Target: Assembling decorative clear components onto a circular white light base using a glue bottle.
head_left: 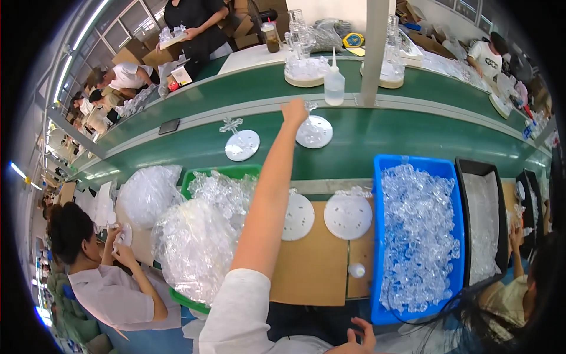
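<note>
My left hand is stretched far out over the green belt, its fingers closed at a clear plastic piece. That piece stands at the far edge of a round white disc lying on the belt. Left of it lies another white disc with a clear flower-shaped piece at its edge. At the lower edge, close to my body, my right hand shows with fingers apart and nothing visible in them. Two more white discs, one whole and one partly behind my forearm, rest on the cardboard.
A blue bin of clear plastic parts stands at right, beside a black tray. At left, bagged parts lie over a green bin. A squeeze bottle stands beyond my left hand, near a metal post. Co-workers sit on both sides.
</note>
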The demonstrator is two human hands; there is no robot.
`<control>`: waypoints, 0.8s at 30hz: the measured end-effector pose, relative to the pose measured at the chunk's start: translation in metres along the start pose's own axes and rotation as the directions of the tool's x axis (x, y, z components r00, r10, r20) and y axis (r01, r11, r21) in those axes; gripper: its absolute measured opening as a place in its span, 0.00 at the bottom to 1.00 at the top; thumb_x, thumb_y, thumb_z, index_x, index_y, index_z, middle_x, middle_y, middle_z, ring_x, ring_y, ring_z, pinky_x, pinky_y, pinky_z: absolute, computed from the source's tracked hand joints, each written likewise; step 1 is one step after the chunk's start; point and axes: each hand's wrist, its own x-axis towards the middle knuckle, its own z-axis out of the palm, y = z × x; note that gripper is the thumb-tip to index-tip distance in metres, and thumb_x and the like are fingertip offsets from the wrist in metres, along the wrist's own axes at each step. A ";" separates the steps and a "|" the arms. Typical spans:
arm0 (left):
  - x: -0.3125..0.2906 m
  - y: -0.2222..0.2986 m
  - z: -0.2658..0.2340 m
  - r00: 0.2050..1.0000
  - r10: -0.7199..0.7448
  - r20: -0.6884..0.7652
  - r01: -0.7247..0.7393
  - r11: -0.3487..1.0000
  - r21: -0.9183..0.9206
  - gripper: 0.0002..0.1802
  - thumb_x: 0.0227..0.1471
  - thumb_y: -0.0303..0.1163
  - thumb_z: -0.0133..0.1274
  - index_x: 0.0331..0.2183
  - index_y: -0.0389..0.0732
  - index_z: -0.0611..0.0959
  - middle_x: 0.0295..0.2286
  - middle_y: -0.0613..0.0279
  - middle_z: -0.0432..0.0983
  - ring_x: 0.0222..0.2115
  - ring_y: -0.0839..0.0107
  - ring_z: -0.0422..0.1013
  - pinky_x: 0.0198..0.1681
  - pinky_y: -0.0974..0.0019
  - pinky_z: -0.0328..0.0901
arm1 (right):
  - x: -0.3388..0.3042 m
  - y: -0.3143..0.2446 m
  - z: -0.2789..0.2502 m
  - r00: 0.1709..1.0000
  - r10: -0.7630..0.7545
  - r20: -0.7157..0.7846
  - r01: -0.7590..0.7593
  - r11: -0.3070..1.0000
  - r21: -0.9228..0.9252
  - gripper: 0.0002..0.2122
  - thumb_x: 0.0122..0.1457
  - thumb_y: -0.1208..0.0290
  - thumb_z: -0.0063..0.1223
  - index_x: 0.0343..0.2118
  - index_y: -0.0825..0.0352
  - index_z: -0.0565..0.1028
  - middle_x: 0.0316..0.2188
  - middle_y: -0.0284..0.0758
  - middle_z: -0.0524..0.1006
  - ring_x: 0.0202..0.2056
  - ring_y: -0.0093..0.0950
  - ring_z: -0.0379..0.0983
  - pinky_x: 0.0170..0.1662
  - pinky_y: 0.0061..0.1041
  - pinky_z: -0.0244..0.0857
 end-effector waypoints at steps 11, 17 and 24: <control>-0.002 -0.125 -0.109 0.962 0.200 0.188 -0.259 0.888 0.380 0.34 0.28 0.36 0.67 0.44 0.47 0.76 0.45 0.52 0.71 0.47 0.54 0.68 0.46 0.53 0.65 | -0.002 0.006 -0.005 0.970 0.244 0.000 -0.243 0.968 -0.057 0.15 0.61 0.73 0.48 0.51 0.69 0.68 0.45 0.41 0.74 0.43 0.29 0.72 0.47 0.24 0.65; -0.017 -0.194 -0.110 0.975 0.142 0.170 -0.163 0.979 0.120 0.19 0.32 0.29 0.61 0.34 0.45 0.79 0.33 0.49 0.77 0.38 0.49 0.72 0.41 0.53 0.67 | 0.002 0.002 -0.003 0.977 0.202 0.070 -0.198 0.978 -0.066 0.15 0.61 0.73 0.48 0.51 0.67 0.68 0.44 0.40 0.75 0.44 0.29 0.71 0.48 0.24 0.63; -0.091 -0.027 -0.253 0.888 0.411 -0.205 -0.342 0.890 0.302 0.15 0.42 0.28 0.52 0.37 0.47 0.79 0.31 0.48 0.77 0.33 0.50 0.74 0.35 0.52 0.68 | -0.010 -0.030 -0.002 0.995 -0.085 -0.048 0.079 0.991 -0.110 0.11 0.56 0.79 0.51 0.43 0.68 0.71 0.35 0.36 0.78 0.35 0.22 0.74 0.40 0.21 0.67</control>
